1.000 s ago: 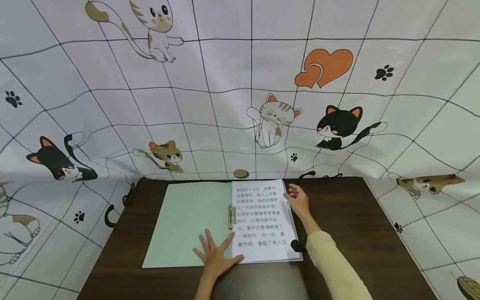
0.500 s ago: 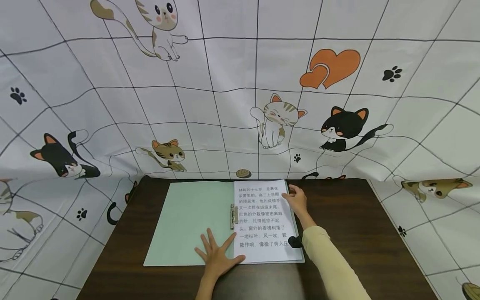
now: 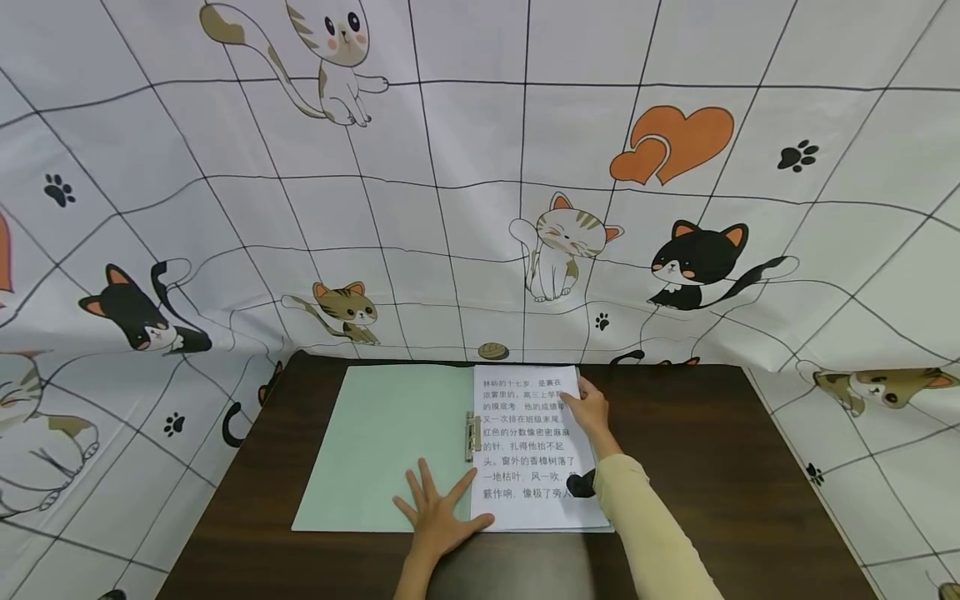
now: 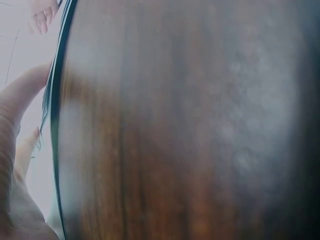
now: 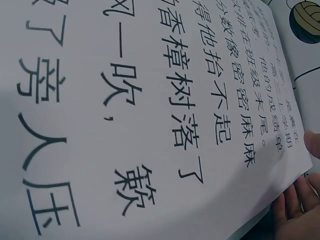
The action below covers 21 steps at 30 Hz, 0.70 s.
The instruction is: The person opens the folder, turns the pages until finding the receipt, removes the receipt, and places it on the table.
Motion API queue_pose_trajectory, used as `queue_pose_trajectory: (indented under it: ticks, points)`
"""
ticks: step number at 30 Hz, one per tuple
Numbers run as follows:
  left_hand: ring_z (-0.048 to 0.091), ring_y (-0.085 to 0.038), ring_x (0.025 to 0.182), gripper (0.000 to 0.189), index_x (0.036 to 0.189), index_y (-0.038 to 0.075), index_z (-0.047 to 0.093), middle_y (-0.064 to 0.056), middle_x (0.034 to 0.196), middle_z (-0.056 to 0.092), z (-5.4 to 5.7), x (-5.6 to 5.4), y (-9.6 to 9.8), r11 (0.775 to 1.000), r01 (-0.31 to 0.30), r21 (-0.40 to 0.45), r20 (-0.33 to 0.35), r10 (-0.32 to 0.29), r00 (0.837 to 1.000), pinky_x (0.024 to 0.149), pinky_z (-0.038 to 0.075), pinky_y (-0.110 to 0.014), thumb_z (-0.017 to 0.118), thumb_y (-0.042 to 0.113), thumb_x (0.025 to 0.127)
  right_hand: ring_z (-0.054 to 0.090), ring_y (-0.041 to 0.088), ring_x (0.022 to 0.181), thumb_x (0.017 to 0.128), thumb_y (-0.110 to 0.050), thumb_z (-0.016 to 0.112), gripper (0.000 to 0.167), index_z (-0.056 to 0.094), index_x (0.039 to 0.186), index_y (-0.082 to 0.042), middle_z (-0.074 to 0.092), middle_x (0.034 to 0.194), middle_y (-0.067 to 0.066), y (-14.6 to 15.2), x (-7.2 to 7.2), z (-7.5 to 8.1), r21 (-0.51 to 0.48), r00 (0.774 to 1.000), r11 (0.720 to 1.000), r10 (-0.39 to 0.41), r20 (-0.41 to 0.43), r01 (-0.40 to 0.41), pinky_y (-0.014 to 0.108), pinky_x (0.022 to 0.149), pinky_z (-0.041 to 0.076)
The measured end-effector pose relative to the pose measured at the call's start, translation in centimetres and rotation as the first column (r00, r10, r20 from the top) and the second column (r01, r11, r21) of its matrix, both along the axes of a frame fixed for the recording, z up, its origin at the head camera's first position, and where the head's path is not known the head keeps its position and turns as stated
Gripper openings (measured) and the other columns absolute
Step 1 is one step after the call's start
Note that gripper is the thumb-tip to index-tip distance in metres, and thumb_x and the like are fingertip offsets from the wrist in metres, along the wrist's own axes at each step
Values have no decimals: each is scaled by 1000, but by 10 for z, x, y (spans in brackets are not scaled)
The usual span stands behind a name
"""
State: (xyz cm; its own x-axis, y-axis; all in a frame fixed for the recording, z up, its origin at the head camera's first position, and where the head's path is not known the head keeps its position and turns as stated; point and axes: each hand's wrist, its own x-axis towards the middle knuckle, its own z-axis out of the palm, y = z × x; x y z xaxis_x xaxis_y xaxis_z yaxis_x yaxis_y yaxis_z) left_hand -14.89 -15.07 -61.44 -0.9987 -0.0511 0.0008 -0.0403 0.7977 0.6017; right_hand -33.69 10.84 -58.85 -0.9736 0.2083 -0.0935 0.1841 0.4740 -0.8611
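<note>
A light green folder (image 3: 393,433) lies spread on the dark wooden table. White printed paper (image 3: 521,462) covers its right half, beside a metal clip (image 3: 472,437) near the fold. My left hand (image 3: 437,517) rests with fingers spread at the folder's lower edge, its thumb reaching onto the paper's bottom left corner. At the paper's upper right edge, my right hand (image 3: 591,414) pinches the sheet. The right wrist view has the thumb (image 5: 312,145) over the page and fingers (image 5: 295,200) under its edge, which lifts slightly.
Dark table surface (image 3: 690,450) extends to the right of the folder. A white cloth (image 3: 450,208) with cats and grid lines hangs behind and along both sides. A dark round object (image 3: 581,485) sits at the right wrist, overlapping the page in the head view.
My right hand has moved left and closed from beside the paper onto its right edge, thumb over the page. My left hand has stayed in place. The head view has shifted slightly.
</note>
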Motion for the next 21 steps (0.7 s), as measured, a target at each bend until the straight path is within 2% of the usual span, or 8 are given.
queue_pose_trajectory:
  ticks: [8,15,21]
  points:
    - [-9,-67,139,84,140,32,53,-39,156,-5,1,-2,1,1000,-3,10,14,3,1000,95,-8,-87,78,64,66,51,40,130,92,-16,63,57,45,143,0,51,142,25,-2,0,3,-35,999,999,-33,-19,32,50,107,41]
    - [-9,-67,139,84,140,33,52,-38,157,-6,2,-4,0,1000,-1,9,12,1,1000,95,-8,-87,78,64,66,54,38,125,90,-13,64,50,53,136,1,57,136,23,-5,-1,2,-56,995,996,-79,-64,75,48,107,42]
    - [-10,-67,138,85,140,31,53,-39,156,-6,2,-3,0,1000,2,24,20,-3,1000,95,-9,-87,78,65,66,58,36,115,88,-10,64,41,60,127,3,65,124,22,-8,-2,1,0,993,997,-75,-93,75,45,101,44]
